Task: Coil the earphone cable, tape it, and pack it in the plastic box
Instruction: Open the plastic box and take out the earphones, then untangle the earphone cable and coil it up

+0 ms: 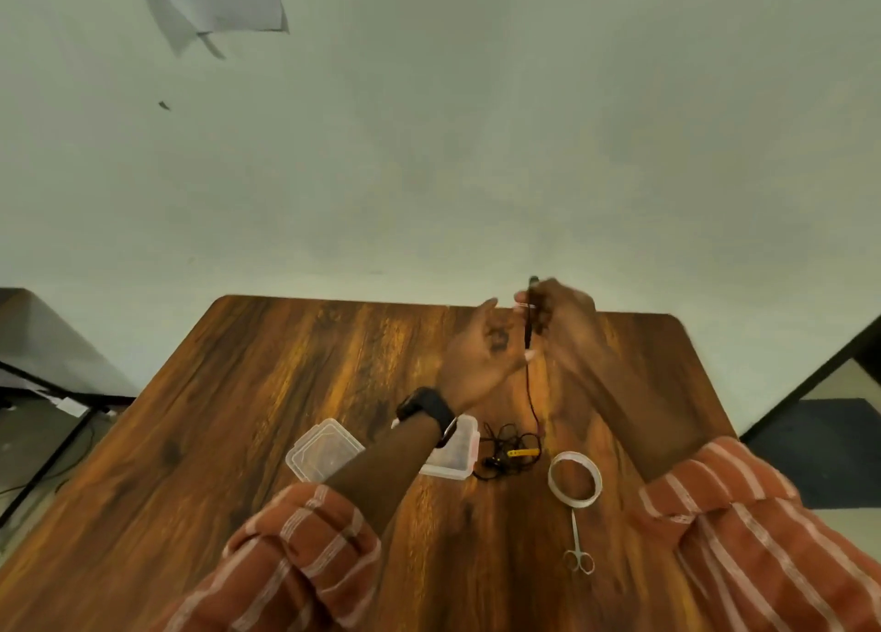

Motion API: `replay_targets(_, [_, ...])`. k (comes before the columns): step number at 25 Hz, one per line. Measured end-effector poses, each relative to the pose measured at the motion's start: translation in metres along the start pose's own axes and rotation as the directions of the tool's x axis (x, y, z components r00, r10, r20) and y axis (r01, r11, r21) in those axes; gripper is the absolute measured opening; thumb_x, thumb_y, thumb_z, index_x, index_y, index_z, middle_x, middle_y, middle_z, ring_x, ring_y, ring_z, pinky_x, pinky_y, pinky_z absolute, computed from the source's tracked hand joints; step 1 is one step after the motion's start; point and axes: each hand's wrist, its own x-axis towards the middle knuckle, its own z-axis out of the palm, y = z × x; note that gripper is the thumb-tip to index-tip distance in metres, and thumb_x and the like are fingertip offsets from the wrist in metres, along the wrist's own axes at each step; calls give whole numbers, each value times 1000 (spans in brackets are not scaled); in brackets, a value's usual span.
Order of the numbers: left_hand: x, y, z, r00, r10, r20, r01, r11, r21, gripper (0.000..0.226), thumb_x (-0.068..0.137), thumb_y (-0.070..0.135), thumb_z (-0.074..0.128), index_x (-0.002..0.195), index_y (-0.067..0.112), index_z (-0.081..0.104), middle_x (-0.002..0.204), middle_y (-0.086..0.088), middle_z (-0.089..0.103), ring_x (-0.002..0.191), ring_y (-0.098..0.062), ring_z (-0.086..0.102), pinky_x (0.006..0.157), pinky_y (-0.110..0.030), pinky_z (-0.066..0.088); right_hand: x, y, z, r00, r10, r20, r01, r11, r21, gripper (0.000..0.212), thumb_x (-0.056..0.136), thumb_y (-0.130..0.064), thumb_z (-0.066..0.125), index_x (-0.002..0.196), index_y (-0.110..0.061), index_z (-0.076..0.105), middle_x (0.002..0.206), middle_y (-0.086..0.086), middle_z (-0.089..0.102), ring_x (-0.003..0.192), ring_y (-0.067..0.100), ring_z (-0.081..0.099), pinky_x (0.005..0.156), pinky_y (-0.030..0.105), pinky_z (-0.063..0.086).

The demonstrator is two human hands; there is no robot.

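Both hands are raised above the far side of the wooden table [267,393]. My right hand [567,316] grips the upper part of the black earphone cable [530,383], with one end sticking up above the fingers. My left hand [481,355] pinches the same cable just below. From there the cable hangs down to a loose tangle [507,445] with a yellow piece lying on the table. Left of the tangle sits the clear plastic box [457,455], partly hidden by my left forearm. Its lid [319,448] lies further left.
A roll of white tape [574,478] lies right of the cable tangle, and small scissors [578,543] lie just below it towards me. A pale wall stands behind the table. A dark desk [43,345] is at the left, dark flooring at the right.
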Motion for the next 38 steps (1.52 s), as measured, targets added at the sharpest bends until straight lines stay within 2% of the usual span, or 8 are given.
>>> replay_targets(5, [36,90,-25,981,195,-22,-195,952,-235,20,93,15,64,104,0,71,91,-16,77,79,-23,73,74,-23,55,-5,-118,-11,952,-303,-37,305,951,54,27,96,-19,50,100,1,68,79,1,68,72,13,64,78,35,52])
replay_targets(12, [44,185,-86,884,291,-367,-361,922,-138,17,83,25,75,96,13,78,89,-2,76,79,-14,68,79,-39,56,-27,-111,-22,866,-267,423,257,963,83,48,99,-51,38,98,-12,66,74,8,66,63,21,63,68,37,55])
replay_targets(17, [47,191,-153,864,155,-479,-314,910,-271,52,80,0,72,123,22,52,79,-7,68,62,-15,61,61,-26,55,-27,-146,-48,821,-512,253,530,848,-2,18,97,-19,55,94,-12,71,53,-3,38,46,9,31,46,23,28])
replay_targets(20, [43,192,-146,918,177,-355,-207,977,-47,9,85,11,67,87,17,73,73,-3,67,75,-19,61,73,-33,52,-28,-180,-42,793,-539,285,577,814,-66,20,98,-21,54,88,-11,69,56,-5,37,47,8,30,45,23,23])
replay_targets(25, [25,196,-114,953,210,-216,-190,975,112,67,87,64,43,55,8,61,69,-8,65,82,-14,60,84,-29,42,-34,-214,-31,744,-595,305,629,777,-20,21,97,-24,55,90,-9,68,55,-4,38,47,9,30,44,22,25])
replay_targets(28, [13,196,-117,955,241,-171,-274,940,-202,70,89,71,37,62,10,58,62,3,59,72,-16,62,83,-33,47,-28,-220,-36,745,-616,258,637,771,1,20,95,-27,59,89,-10,68,56,-4,38,49,10,30,47,23,28])
replay_targets(32, [-2,222,-149,952,303,-46,-220,570,-792,50,100,51,36,60,22,37,48,7,29,36,-8,25,37,-21,28,-3,-182,-60,700,-625,344,701,694,-165,12,86,-17,72,88,-5,73,63,-3,61,58,10,49,55,23,44])
replay_targets(38, [-12,268,-260,836,435,-334,-458,220,-861,48,103,37,33,62,20,49,47,7,31,35,-7,20,34,-20,18,43,-55,-125,874,-242,422,418,817,-398,13,86,-23,72,88,-11,77,65,2,62,64,17,52,62,27,42])
